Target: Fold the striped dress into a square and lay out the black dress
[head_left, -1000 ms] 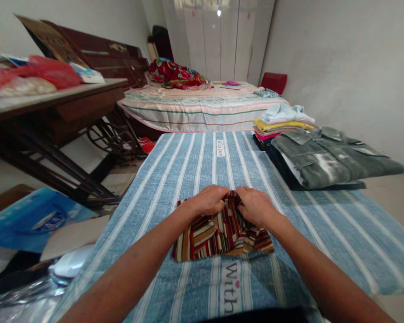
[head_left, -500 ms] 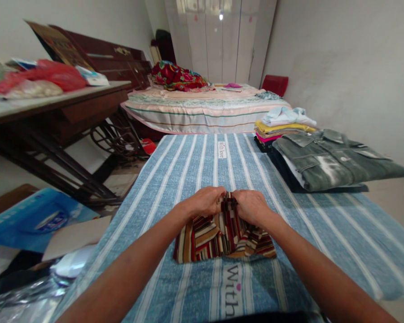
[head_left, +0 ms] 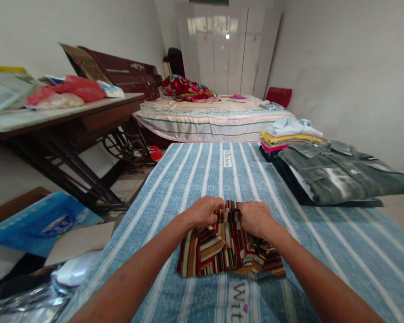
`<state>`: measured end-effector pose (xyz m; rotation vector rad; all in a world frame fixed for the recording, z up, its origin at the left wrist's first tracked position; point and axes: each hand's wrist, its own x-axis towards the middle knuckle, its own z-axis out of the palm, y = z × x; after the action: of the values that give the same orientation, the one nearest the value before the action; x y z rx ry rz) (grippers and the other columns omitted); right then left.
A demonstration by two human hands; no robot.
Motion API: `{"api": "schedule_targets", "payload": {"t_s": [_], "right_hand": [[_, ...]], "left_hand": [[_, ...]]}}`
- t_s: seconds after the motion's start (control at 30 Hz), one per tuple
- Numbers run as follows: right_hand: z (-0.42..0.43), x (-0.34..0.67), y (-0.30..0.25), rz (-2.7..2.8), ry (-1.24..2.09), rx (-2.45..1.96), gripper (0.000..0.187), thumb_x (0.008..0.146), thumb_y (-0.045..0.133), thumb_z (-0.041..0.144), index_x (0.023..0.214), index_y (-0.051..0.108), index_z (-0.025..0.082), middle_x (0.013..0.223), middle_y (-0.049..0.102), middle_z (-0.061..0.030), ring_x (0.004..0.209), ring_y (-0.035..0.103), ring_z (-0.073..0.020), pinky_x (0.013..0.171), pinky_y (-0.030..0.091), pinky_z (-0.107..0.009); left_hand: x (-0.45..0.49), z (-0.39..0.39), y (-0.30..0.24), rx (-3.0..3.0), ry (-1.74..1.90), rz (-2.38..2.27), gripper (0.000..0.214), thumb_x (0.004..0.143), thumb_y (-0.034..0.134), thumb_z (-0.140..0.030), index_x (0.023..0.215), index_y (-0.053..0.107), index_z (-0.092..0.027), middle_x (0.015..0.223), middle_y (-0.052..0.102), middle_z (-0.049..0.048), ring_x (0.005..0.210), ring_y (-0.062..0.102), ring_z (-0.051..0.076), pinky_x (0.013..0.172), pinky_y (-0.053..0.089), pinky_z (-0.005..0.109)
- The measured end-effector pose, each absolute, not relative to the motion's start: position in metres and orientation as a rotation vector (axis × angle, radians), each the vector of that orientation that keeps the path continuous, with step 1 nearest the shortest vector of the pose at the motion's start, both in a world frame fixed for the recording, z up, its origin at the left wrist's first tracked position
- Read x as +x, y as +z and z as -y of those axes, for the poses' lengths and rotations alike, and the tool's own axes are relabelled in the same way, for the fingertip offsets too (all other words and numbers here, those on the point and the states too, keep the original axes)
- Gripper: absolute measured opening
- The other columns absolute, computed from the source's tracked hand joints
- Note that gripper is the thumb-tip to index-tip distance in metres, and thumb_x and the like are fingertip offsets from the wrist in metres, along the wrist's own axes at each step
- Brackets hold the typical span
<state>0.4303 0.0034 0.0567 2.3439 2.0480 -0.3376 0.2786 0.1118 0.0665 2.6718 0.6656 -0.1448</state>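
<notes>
Striped shorts (head_left: 230, 244) in red, tan, black and cream lie on the blue-and-white striped sheet (head_left: 202, 175), with the gathered waistband pointing away from me. My left hand (head_left: 206, 211) is closed on the left side of that waistband. On its right side, my right hand (head_left: 257, 217) grips the cloth in the same way. A short ruffled stretch of waistband shows between the two fists. The lower edge of the shorts spreads flat towards me, and my wrists hide parts of the upper sides.
A folded dark green denim jacket (head_left: 343, 172) tops a pile at the right. Behind it stands a stack of folded clothes (head_left: 276, 139). On the left are a sewing-machine table (head_left: 121, 102) and a blue carton (head_left: 43, 224). A bed (head_left: 215, 123) stands beyond.
My hands have moved slightly apart, and more waistband shows between them. The whole scene sits lower and a little to the right in the view.
</notes>
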Motion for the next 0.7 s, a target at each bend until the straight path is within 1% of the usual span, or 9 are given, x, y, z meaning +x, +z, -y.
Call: {"api": "schedule_targets", "payload": {"t_s": [0.17, 0.27, 0.37, 0.5, 0.57, 0.7], "right_hand": [[0.0, 0.428, 0.055, -2.124, -0.257, 2.337, 0.028, 0.077, 0.047, 0.014, 0.102, 0.059, 0.015, 0.097, 0.067, -0.013, 0.09, 0.063, -0.026, 0.074, 0.043, -0.032], [0.001, 0.427, 0.054, -2.239, -0.258, 2.339, 0.03, 0.077, 0.047, 0.013, 0.105, 0.057, 0.017, 0.099, 0.065, -0.0099, 0.09, 0.061, -0.0234, 0.075, 0.041, -0.031], [-0.003, 0.425, 0.055, -2.353, -0.287, 2.354, 0.026, 0.079, 0.046, 0.016, 0.102, 0.058, 0.019, 0.098, 0.063, -0.0077, 0.093, 0.059, -0.0216, 0.079, 0.039, -0.03], [-0.011, 0.419, 0.055, -2.363, -0.325, 2.344, 0.022, 0.077, 0.051, 0.022, 0.097, 0.06, 0.018, 0.099, 0.064, -0.0079, 0.095, 0.059, -0.0226, 0.08, 0.039, -0.031], [-0.015, 0.416, 0.055, -2.311, -0.317, 2.34, 0.023, 0.075, 0.051, 0.02, 0.096, 0.062, 0.018, 0.099, 0.066, -0.0084, 0.096, 0.06, -0.023, 0.078, 0.04, -0.03], [-0.017, 0.413, 0.057, -2.285, -0.257, 2.312, 0.022, 0.075, 0.047, 0.016, 0.089, 0.064, 0.019, 0.094, 0.069, -0.0096, 0.093, 0.063, -0.0245, 0.074, 0.042, -0.031]], "left_hand": [[0.281, -0.113, 0.071, 2.611, -0.14, -0.7, 0.026, 0.06, 0.049, -0.008, 0.081, 0.059, -0.019, 0.069, 0.06, -0.0032, 0.067, 0.055, 0.013, 0.057, 0.037, 0.019], [0.28, -0.111, 0.076, 2.611, -0.141, -0.705, 0.026, 0.059, 0.048, -0.007, 0.08, 0.059, -0.019, 0.068, 0.059, -0.0034, 0.065, 0.054, 0.013, 0.057, 0.037, 0.019], [0.279, -0.11, 0.081, 2.626, -0.134, -0.712, 0.025, 0.059, 0.049, -0.007, 0.079, 0.059, -0.018, 0.067, 0.058, -0.003, 0.065, 0.054, 0.013, 0.057, 0.037, 0.02], [0.279, -0.109, 0.084, 2.635, -0.149, -0.718, 0.028, 0.059, 0.048, -0.007, 0.082, 0.059, -0.019, 0.067, 0.058, -0.0028, 0.064, 0.054, 0.014, 0.055, 0.036, 0.021], [0.28, -0.11, 0.083, 2.64, -0.167, -0.732, 0.03, 0.058, 0.047, -0.006, 0.084, 0.059, -0.019, 0.067, 0.058, -0.0027, 0.063, 0.054, 0.014, 0.053, 0.035, 0.021], [0.28, -0.113, 0.083, 2.627, -0.265, -0.722, 0.031, 0.057, 0.05, -0.009, 0.085, 0.06, -0.018, 0.068, 0.059, -0.0026, 0.062, 0.053, 0.014, 0.052, 0.035, 0.021]]}}
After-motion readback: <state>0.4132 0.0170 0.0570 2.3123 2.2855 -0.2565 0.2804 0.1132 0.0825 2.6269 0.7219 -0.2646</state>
